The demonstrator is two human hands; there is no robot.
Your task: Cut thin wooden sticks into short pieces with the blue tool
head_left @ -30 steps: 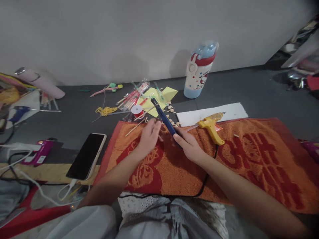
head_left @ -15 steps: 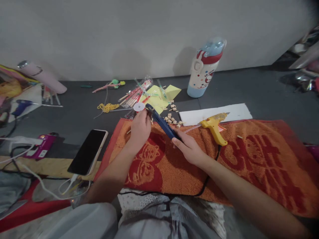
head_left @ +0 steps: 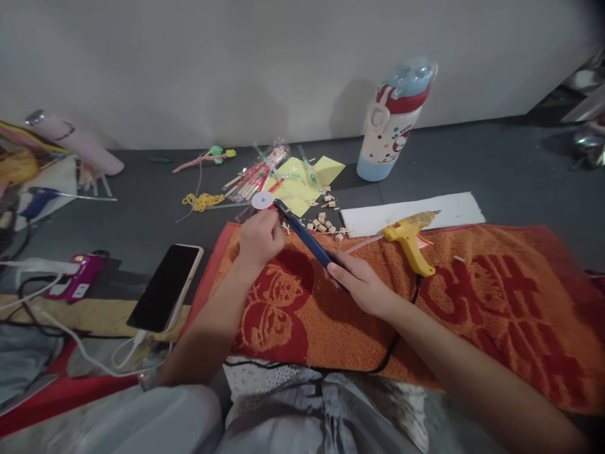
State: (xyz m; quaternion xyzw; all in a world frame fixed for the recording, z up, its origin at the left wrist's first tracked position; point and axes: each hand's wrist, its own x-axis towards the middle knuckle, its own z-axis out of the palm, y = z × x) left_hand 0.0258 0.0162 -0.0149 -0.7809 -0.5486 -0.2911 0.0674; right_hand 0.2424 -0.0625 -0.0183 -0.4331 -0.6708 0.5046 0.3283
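Note:
My right hand (head_left: 357, 280) is wrapped round the lower end of a dark-blue utility knife (head_left: 309, 239), which slants up and left over the towel. Its dark tip is close beside my left hand (head_left: 261, 236). The left hand is closed with its fingers curled; whatever it pinches is hidden. Just behind the left hand is a white spool (head_left: 263, 200) with a red part below its disc. Small cut pieces of wood (head_left: 322, 223) lie scattered right of the knife. Under both hands spreads an orange and red towel (head_left: 350, 328).
A yellow glue gun (head_left: 410, 236) rests across the towel and a white board (head_left: 454, 205). Behind are wooden sticks (head_left: 255, 173), yellow paper (head_left: 300, 195) and an upright bottle (head_left: 392, 132). Left are yellow string (head_left: 203, 202), a charging phone (head_left: 165, 287) and a purple power strip (head_left: 82, 277).
My left hand has shifted slightly left and down, away from the knife's tip. The knife and my right hand have moved slightly down. The view has shifted a little.

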